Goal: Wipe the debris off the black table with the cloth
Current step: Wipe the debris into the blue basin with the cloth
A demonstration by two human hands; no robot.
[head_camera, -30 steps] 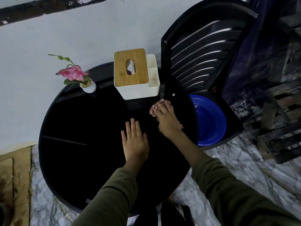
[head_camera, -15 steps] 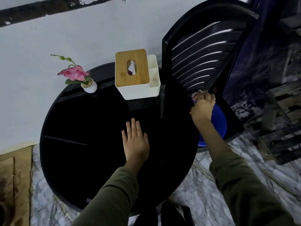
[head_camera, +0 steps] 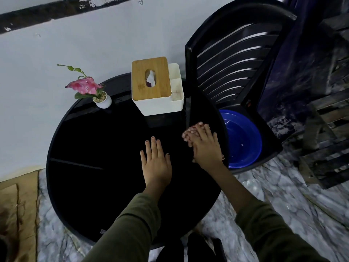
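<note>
The round black table (head_camera: 90,167) fills the middle of the view. My right hand (head_camera: 206,148) presses a pink-and-white patterned cloth (head_camera: 188,132) flat on the table near its right edge, fingers spread over it. Most of the cloth is hidden under the hand. My left hand (head_camera: 155,161) lies flat and open on the table's centre, palm down, holding nothing. I cannot make out any debris on the glossy dark surface.
A white tissue box with a wooden lid (head_camera: 156,86) and a small white pot with a pink flower (head_camera: 94,91) stand at the table's far edge. A blue basin (head_camera: 243,140) sits on a black plastic chair (head_camera: 236,59) just right of the table.
My right hand swung with the cloth from the table out over the blue basin, then came back onto the table near the right edge. My left hand stayed put.
</note>
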